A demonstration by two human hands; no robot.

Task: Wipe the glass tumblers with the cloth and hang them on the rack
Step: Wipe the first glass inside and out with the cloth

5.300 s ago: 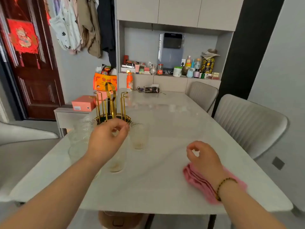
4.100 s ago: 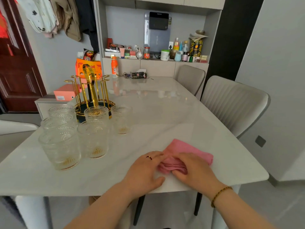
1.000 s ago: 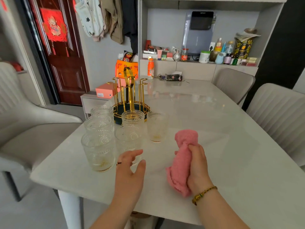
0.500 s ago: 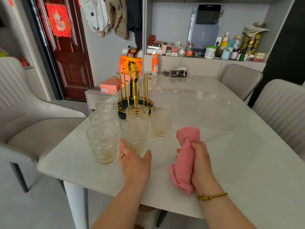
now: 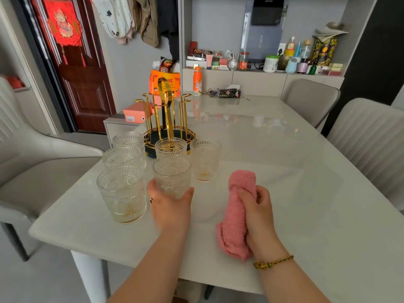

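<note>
The left hand (image 5: pixel 170 206) grasps the middle tumbler (image 5: pixel 171 173) low on its wall, thumb on one side and fingers curled round the other; the glass stands upright, its base hidden behind the hand, so whether it rests on the table (image 5: pixel 284 162) cannot be told. At 3 o'clock from this glass the right hand (image 5: pixel 260 215) is clenched round the pink cloth (image 5: pixel 237 211), rolled into a thick tube whose top end pokes above the fingers and whose bottom end bunches below the wrist. The gold wire rack (image 5: pixel 168 119) stands at 12 o'clock from the held glass, its hooks bare. Just in front of the rack is the rear tumbler (image 5: pixel 170 147), and the right tumbler (image 5: pixel 205 160) stands at 1 o'clock, with a little amber residue at its bottom. At 9 o'clock the front-left tumbler (image 5: pixel 122 197) stands near the table's edge, with the second tumbler (image 5: pixel 123 158) and third tumbler (image 5: pixel 127 139) lined up behind it towards 11 o'clock. An orange bottle (image 5: pixel 197 80) stands at the table's far end.
</note>
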